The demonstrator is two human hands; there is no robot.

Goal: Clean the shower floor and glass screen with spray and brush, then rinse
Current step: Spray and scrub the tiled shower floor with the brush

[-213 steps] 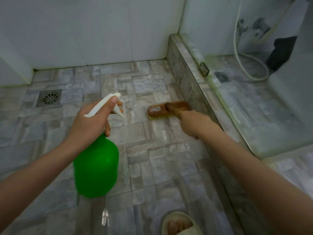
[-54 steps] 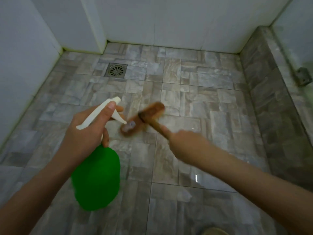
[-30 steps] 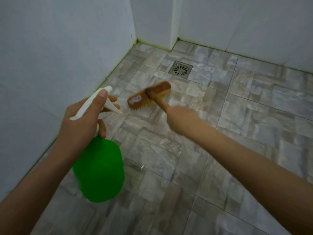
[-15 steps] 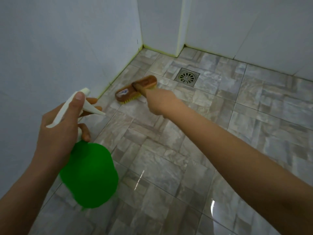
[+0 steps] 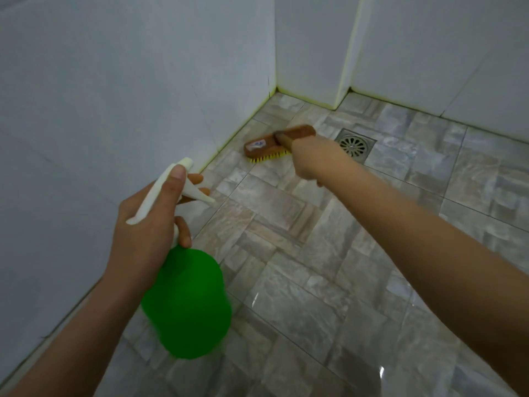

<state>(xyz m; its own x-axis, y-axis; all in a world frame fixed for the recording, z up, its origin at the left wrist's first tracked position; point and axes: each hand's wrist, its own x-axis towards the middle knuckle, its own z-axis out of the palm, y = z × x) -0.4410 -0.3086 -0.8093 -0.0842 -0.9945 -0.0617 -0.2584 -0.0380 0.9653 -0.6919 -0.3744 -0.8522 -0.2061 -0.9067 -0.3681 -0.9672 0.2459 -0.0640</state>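
A white tiled wall (image 5: 114, 110) fills the left, meeting the grey stone-look shower floor (image 5: 300, 282) along a yellowed seam. At near left, the left hand (image 5: 143, 233) grips the neck of a green spray bottle (image 5: 186, 305), thumb lying along its white trigger head (image 5: 169, 193), two fingers curled at the lever. Farther right, a wooden scrub brush (image 5: 272, 144) sits bristles-down on the floor close to the wall seam; the right hand (image 5: 315, 159) is wrapped round its handle. A round metal drain (image 5: 355, 144) lies just right of that hand, partly hidden behind it.
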